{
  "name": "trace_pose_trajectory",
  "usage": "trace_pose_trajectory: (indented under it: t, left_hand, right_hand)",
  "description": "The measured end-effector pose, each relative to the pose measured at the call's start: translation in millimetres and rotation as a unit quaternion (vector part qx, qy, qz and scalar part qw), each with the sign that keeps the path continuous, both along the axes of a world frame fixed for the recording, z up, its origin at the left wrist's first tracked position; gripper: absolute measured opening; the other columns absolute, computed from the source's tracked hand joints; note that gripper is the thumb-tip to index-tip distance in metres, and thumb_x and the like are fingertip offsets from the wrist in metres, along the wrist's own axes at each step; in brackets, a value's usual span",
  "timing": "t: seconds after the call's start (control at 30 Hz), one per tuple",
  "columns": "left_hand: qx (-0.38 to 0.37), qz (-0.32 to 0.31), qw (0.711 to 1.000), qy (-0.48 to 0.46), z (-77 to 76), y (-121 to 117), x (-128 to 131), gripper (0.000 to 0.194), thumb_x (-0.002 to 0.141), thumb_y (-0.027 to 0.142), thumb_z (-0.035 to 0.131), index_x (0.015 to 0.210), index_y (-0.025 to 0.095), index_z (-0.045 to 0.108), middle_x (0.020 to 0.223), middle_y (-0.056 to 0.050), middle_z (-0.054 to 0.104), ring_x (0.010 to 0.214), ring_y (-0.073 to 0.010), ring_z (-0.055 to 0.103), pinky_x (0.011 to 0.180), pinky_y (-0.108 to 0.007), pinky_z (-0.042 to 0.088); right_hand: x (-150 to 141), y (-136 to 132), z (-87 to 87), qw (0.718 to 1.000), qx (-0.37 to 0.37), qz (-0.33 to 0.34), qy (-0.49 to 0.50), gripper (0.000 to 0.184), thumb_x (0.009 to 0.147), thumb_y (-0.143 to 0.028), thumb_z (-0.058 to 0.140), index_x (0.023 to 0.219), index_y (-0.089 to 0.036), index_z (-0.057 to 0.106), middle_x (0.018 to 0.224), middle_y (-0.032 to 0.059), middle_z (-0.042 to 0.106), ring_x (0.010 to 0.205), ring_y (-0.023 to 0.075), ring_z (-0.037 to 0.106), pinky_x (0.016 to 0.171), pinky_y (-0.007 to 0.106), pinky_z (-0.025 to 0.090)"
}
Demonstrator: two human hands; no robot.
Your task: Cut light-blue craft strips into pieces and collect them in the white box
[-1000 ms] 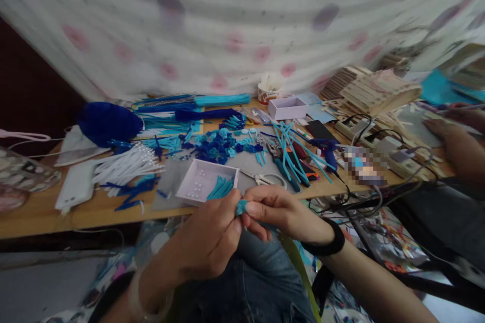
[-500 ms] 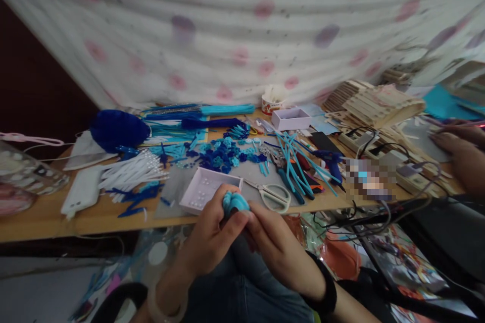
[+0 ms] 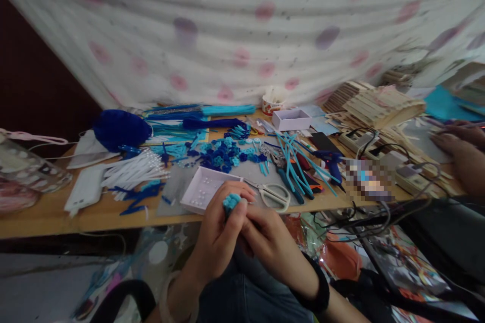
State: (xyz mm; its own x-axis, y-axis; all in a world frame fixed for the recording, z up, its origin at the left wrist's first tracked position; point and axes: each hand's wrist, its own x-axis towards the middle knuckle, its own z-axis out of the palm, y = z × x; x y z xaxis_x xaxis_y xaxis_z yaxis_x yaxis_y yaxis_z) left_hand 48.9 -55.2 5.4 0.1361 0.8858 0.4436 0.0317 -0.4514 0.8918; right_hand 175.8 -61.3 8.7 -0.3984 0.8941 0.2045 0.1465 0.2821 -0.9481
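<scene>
My left hand (image 3: 223,234) is wrapped round a light-blue pipe-cleaner flower (image 3: 230,203), whose bumpy top shows between thumb and forefinger. My right hand (image 3: 269,237) is closed against the left, its fingertips tucked beside the left thumb. What those fingertips grip is hidden. Both hands are above my lap at the table's front edge. Just behind them lies a white box (image 3: 197,189) holding small pearl beads. White-handled scissors (image 3: 275,196) rest right of the box. A pile of blue fuzzy flowers (image 3: 223,154) spreads farther back.
White sticks (image 3: 132,174) and a white power bank (image 3: 85,186) lie to the left. Light-blue pipe cleaners (image 3: 293,161), pliers (image 3: 290,184) and a blue glue gun (image 3: 329,164) are on the right. Power strips (image 3: 413,176) trail cables. Another person's hand (image 3: 460,146) rests at the far right.
My left fingers have wrapped farther round the light-blue flower, so less of it shows. My right fingertips have slid lower, behind the left thumb. The camera view has shifted slightly.
</scene>
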Motion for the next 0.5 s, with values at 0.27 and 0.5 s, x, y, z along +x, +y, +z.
trace_pose_trajectory:
  t: [0.27,0.5]
  left_hand:
    - [-0.059,-0.012,0.998,-0.033,4.1,-0.1,3.6,0.026,0.102,0.031,0.045,0.085,0.022,0.063,0.092,-0.003,0.065,0.094,-0.0190,0.060,0.085,-0.029,0.046]
    - [-0.207,-0.056,0.968,-0.127,6.0,7.6,-4.3,0.027,0.095,0.039,0.057,0.076,0.020,0.061,0.093,-0.004,0.072,0.070,-0.0149,0.062,0.065,-0.027,0.052]
  right_hand:
    - [-3.2,-2.4,-0.1,0.999,-0.023,-0.032,0.002,0.036,0.099,-0.029,0.048,0.067,-0.017,0.056,0.054,-0.0055,0.047,0.047,0.0076,0.039,0.047,0.020,0.031]
    - [-1.7,-8.4,-2.6,0.997,-0.073,-0.017,0.007,0.039,0.103,-0.036,0.044,0.068,-0.020,0.052,0.056,-0.0027,0.055,0.052,0.0105,0.052,0.054,0.021,0.041]
